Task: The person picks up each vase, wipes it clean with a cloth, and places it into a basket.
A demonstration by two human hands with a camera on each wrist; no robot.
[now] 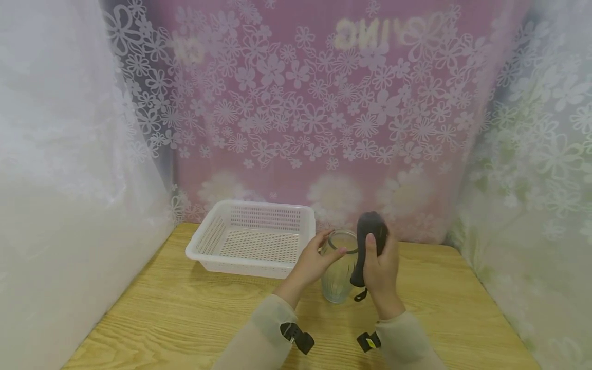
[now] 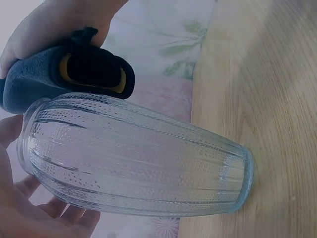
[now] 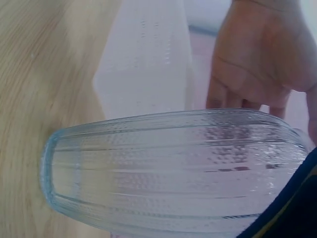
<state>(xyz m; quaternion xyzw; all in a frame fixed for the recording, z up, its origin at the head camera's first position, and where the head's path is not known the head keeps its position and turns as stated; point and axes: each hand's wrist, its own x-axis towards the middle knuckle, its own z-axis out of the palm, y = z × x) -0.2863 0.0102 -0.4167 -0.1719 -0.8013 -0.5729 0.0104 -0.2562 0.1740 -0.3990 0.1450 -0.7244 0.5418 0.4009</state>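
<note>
A clear ribbed glass vase (image 1: 337, 280) stands upright on the wooden table. My left hand (image 1: 311, 263) holds it near the top, thumb at the near side of the rim and fingers round the far left side. Beside it, my right hand (image 1: 384, 270) grips a long dark fabric pouch (image 1: 369, 231), thumb along its front. The pouch is upright just right of the vase, with a small loop at its lower end. In the left wrist view its yellow-edged opening (image 2: 94, 74) shows close against the vase's upper side.
A white perforated plastic basket (image 1: 250, 267) sits to the left of the vase, near the table's back edge. Flower-patterned curtains (image 1: 314, 103) hang behind the table (image 1: 185, 318) and on both sides.
</note>
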